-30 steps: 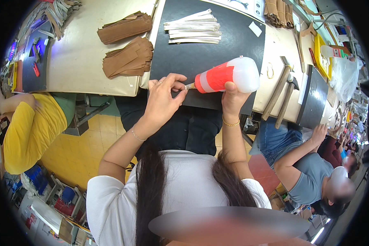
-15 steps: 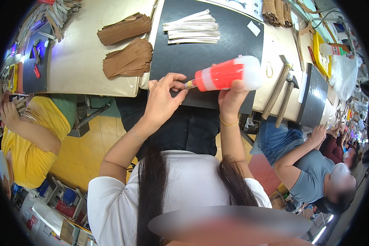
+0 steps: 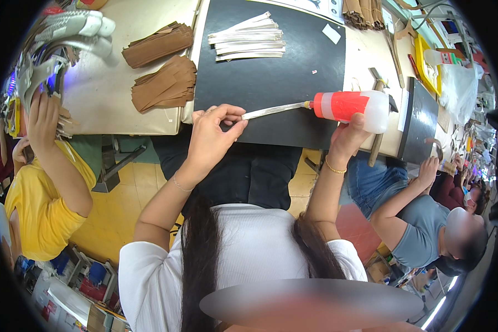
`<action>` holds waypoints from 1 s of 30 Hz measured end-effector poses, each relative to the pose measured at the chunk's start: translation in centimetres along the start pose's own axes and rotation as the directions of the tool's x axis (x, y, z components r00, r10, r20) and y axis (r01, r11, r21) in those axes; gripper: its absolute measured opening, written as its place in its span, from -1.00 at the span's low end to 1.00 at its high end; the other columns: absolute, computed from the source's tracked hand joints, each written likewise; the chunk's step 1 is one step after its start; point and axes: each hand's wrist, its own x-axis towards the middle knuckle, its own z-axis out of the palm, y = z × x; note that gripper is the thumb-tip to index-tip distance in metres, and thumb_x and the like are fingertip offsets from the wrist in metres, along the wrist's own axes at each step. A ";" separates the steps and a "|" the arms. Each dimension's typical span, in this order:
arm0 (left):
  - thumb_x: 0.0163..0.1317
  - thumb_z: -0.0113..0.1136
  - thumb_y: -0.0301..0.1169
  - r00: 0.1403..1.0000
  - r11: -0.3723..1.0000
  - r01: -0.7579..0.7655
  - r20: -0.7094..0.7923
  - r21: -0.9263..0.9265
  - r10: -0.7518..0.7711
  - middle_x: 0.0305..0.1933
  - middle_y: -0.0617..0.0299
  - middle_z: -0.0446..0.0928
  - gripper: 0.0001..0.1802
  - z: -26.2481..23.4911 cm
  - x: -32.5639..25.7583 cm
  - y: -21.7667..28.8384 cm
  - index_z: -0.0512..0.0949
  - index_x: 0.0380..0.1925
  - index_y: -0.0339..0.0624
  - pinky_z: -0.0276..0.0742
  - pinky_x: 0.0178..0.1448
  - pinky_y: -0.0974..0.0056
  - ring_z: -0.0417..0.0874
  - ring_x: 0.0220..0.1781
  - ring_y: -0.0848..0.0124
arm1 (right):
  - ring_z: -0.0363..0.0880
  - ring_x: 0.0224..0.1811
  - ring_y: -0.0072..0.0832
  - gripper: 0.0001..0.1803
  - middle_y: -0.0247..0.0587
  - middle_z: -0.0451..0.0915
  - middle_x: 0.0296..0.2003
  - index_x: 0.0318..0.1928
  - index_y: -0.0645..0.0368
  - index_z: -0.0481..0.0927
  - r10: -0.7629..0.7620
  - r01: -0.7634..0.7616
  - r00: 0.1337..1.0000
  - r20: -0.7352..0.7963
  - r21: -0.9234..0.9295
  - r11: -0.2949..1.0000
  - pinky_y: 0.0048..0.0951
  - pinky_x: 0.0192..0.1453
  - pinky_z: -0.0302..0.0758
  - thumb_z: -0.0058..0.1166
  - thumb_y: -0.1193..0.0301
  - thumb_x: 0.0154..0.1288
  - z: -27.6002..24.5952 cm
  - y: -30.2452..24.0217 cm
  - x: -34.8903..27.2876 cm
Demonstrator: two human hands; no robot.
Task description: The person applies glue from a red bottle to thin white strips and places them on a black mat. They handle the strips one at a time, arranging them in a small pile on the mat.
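Observation:
My left hand [image 3: 209, 139] pinches the left end of a thin whitish strip [image 3: 275, 111] between thumb and fingers. The strip stretches to the right above the near part of a black mat [image 3: 227, 83]. My right hand [image 3: 348, 135] grips a clear squeeze bottle [image 3: 343, 106] with a red label. The bottle is tipped on its side, its nozzle pointing left and meeting the strip's right end. Farther back on the mat lies a fanned pile of whitish strips [image 3: 250, 41].
Two stacks of brown strips [image 3: 159, 47] lie on the pale table left of the mat. Right of it are a hammer [image 3: 378, 83], a yellow tray [image 3: 438, 88] and a plastic bag [image 3: 463, 91]. A person in yellow [image 3: 50, 193] works at left, another in grey [image 3: 418, 235] at right.
The bottle in my right hand has moved right, its nozzle travelling from beside my left fingers to the strip's far end. The person at left has raised a bundle of pale bands.

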 end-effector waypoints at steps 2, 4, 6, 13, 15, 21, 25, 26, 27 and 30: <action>0.05 0.30 -0.37 1.000 0.999 0.009 -0.005 -0.034 -0.009 -0.47 0.36 0.59 -0.84 0.1 0.0 -0.1 0.62 -0.35 -0.13 0.12 0.00 0.36 0.52 -0.38 0.55 | 0.54 -0.14 -0.40 -0.21 -0.19 0.52 -0.19 -0.01 0.29 0.39 -0.004 0.004 1.000 -0.003 0.007 1.000 -0.31 -0.06 0.53 0.34 -0.08 -0.05 0.0 0.5 -0.2; 0.03 0.32 -0.44 1.000 0.999 0.007 0.011 -0.050 -0.007 -0.48 0.30 0.60 -0.82 0.1 0.1 0.0 0.61 -0.33 -0.22 0.30 -0.14 0.44 0.54 -0.37 0.59 | 0.54 -0.12 -0.37 -0.18 -0.18 0.51 -0.16 0.01 0.28 0.37 0.061 -0.060 0.998 -0.018 0.053 0.997 -0.26 -0.03 0.55 0.32 -0.10 -0.06 0.0 0.8 -0.4; 0.02 0.34 -0.50 0.998 0.995 0.060 0.040 -0.084 -0.057 -0.45 0.26 0.60 -0.80 -0.3 0.4 0.4 0.61 -0.32 -0.30 0.41 -0.27 0.52 0.54 -0.36 0.62 | 0.54 -0.09 -0.33 -0.15 -0.17 0.49 -0.13 0.05 0.26 0.35 0.154 -0.145 0.987 -0.034 0.192 0.971 -0.17 0.01 0.55 0.29 -0.14 -0.05 0.3 0.9 -0.4; 0.07 0.33 -0.44 0.995 0.947 -0.034 -0.097 -0.320 0.003 -0.41 0.28 0.59 -0.79 -2.6 5.9 3.1 0.60 -0.33 -0.34 0.41 -0.22 0.51 0.50 -0.34 0.63 | 0.50 -0.02 -0.31 -0.13 -0.14 0.45 -0.05 0.14 0.20 0.28 0.321 -0.243 0.937 -0.141 0.400 0.884 -0.06 0.10 0.51 0.10 -0.24 0.06 0.3 1.2 -0.2; 0.09 0.30 -0.44 0.968 0.945 -0.186 -0.213 -0.268 0.130 -0.39 0.23 0.61 -0.80 -3.1 9.5 4.0 0.61 -0.32 -0.35 0.42 -0.21 0.49 0.54 -0.32 0.60 | 0.50 -0.02 -0.32 -0.13 -0.16 0.46 -0.05 0.15 0.18 0.28 0.331 -0.255 0.933 -0.144 0.383 0.888 -0.05 0.10 0.50 0.10 -0.24 0.06 0.4 1.3 -0.5; 0.03 0.33 -0.23 0.896 0.963 -0.265 -0.379 -0.041 0.230 -0.32 0.13 0.63 -0.61 -4.4 19.5 5.3 0.60 -0.20 -0.28 0.47 -0.15 0.33 0.61 -0.29 0.40 | 0.48 0.01 -0.34 -0.11 -0.18 0.43 -0.05 0.15 0.18 0.26 0.337 -0.280 0.937 -0.098 0.368 0.886 -0.05 0.13 0.49 0.12 -0.24 0.03 0.8 1.3 -0.8; -0.02 0.34 -0.13 0.903 0.915 -0.142 -0.328 0.377 0.276 -0.26 0.10 0.60 -0.56 -5.4 20.7 4.0 0.62 -0.18 -0.16 0.45 -0.05 0.24 0.60 -0.17 0.24 | 0.49 -0.01 -0.31 -0.13 -0.15 0.44 -0.06 0.13 0.20 0.26 0.348 -0.284 0.932 -0.104 0.390 0.876 -0.06 0.15 0.47 0.11 -0.23 0.06 0.5 1.5 -0.6; -0.02 0.34 -0.13 0.907 0.905 -0.163 -0.301 0.393 0.294 -0.27 0.10 0.59 -0.58 -6.0 20.1 3.5 0.63 -0.20 -0.14 0.44 -0.02 0.23 0.58 -0.15 0.22 | 0.49 -0.01 -0.31 -0.13 -0.14 0.44 -0.06 0.14 0.21 0.25 0.355 -0.296 0.931 -0.082 0.399 0.868 -0.07 0.16 0.47 0.10 -0.23 0.06 0.5 1.5 -0.7; -0.02 0.34 -0.14 0.933 0.901 -0.133 -0.255 0.413 0.255 -0.27 0.10 0.57 -0.60 -6.5 19.1 2.9 0.64 -0.22 -0.13 0.43 0.00 0.23 0.57 -0.12 0.21 | 0.49 -0.01 -0.30 -0.12 -0.14 0.44 -0.05 0.14 0.21 0.24 0.375 -0.316 0.924 -0.076 0.402 0.859 -0.07 0.17 0.46 0.10 -0.23 0.06 0.5 1.6 -0.8; 0.00 0.32 -0.21 0.977 0.878 -0.121 -0.103 0.464 0.188 -0.31 0.08 0.55 -0.65 -7.2 15.9 1.6 0.63 -0.27 -0.20 0.44 -0.05 0.19 0.56 -0.20 0.20 | 0.49 -0.01 -0.29 -0.14 -0.14 0.45 -0.05 0.15 0.20 0.25 0.366 -0.319 0.929 -0.055 0.384 0.866 -0.08 0.16 0.48 0.12 -0.21 0.06 0.5 1.7 -0.9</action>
